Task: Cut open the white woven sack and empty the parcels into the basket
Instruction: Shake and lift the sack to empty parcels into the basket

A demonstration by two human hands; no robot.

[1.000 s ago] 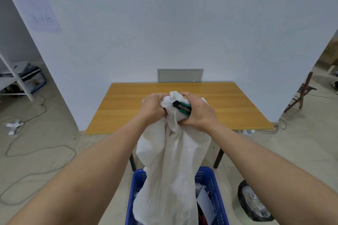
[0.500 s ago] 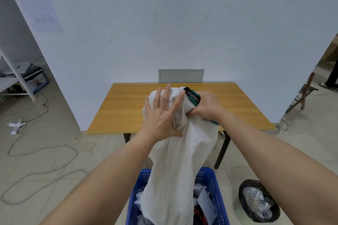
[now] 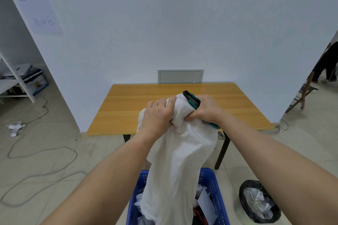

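Observation:
The white woven sack (image 3: 180,159) hangs limp from both my hands, its lower end reaching down into the blue basket (image 3: 212,184). My left hand (image 3: 157,115) grips the bunched top of the sack from the left. My right hand (image 3: 205,109) grips the sack's top from the right and also holds a black and green utility knife (image 3: 191,97) against the cloth. Parcels (image 3: 204,204) lie in the basket beside the sack, partly hidden by it.
A wooden table (image 3: 128,107) stands just beyond my hands, against the white wall. A black bin (image 3: 257,201) with a bag sits on the floor right of the basket. Cables (image 3: 42,153) trail across the floor at left. A wooden chair (image 3: 303,93) and a person stand far right.
My left hand, spread flat on the sack half a second ago, has closed round its bunched top again. The knife tip now points up and away. The sack hangs a little lower.

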